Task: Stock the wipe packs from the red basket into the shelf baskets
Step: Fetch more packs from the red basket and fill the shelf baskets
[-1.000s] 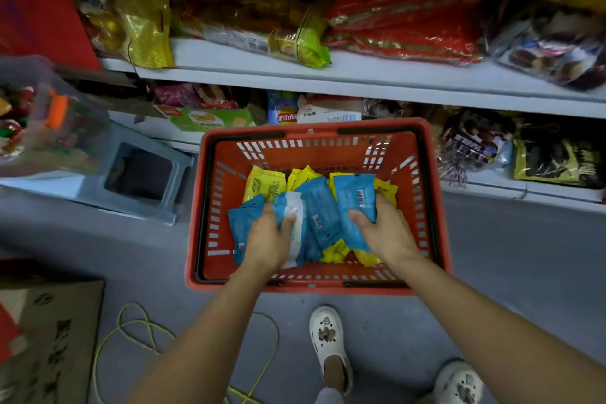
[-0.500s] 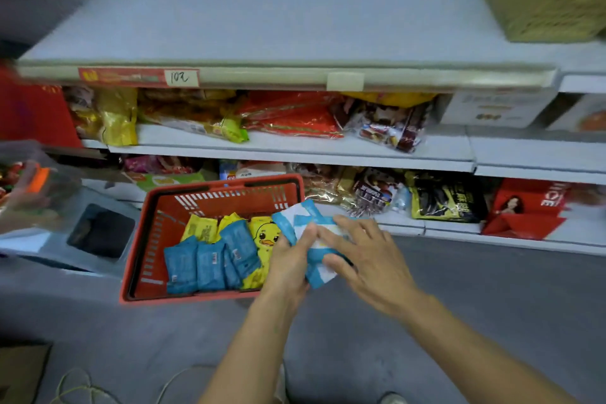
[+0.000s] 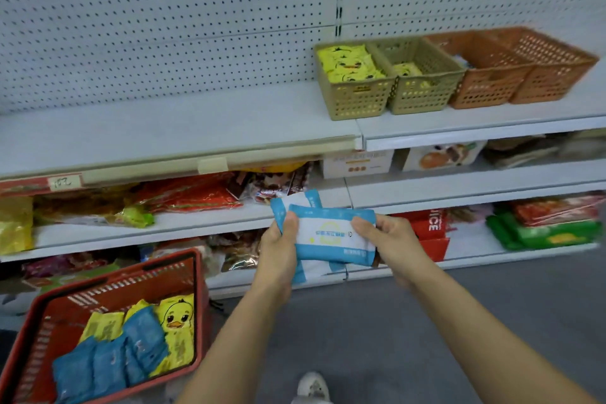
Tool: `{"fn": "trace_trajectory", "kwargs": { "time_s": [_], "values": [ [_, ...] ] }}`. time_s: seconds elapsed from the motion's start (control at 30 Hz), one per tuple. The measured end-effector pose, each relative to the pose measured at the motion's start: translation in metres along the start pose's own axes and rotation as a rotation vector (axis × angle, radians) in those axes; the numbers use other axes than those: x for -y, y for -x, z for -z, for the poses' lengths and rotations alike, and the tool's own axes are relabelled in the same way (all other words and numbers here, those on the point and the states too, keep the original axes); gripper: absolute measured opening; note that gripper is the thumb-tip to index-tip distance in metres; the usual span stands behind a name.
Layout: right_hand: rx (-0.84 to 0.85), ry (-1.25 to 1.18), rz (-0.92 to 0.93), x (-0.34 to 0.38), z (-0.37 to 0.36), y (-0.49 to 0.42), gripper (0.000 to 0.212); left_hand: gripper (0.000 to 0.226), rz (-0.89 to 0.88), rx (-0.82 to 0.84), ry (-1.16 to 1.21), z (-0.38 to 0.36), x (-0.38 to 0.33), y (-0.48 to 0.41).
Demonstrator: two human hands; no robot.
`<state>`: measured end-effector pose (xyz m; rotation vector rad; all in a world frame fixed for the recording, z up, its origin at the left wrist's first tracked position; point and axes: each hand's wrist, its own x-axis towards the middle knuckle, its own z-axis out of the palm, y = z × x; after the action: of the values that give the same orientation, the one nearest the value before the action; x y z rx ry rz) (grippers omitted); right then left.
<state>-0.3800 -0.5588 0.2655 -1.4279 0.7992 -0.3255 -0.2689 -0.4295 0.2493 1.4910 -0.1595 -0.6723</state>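
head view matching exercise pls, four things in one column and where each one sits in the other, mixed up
1 red basket
2 blue wipe packs
3 leftmost olive basket
4 orange baskets

a gripped by left hand and right hand
b top shelf, right end of the row
c on the floor, lower left
d top shelf, filled with yellow duck packs

Pairs: 1-c, 2-a, 3-d, 4-b
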Motion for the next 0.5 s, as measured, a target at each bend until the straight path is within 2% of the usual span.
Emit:
{"fn": "trace_trajectory", "kwargs": {
  "time_s": [0.1,0.33,0.5],
  "values": [
    [-0.036,-0.094,-0.018,0.017,0.03,-0.015,0.018,0.026,-0.028,0.045,-0.01,-0.039,-0.017,-0.016],
    [-0.139,-0.092,0.108,0.062,0.096,-0.08,0.022,0.027,-0.095,0.113,-0.011,-0.125,-0.059,-0.075],
    [-0.171,-0.1,0.116,0.098,0.142,-0.143,0.029,0.026,-0.124,0.124,-0.012,-0.187,-0.089,-0.129]
  ]
}}
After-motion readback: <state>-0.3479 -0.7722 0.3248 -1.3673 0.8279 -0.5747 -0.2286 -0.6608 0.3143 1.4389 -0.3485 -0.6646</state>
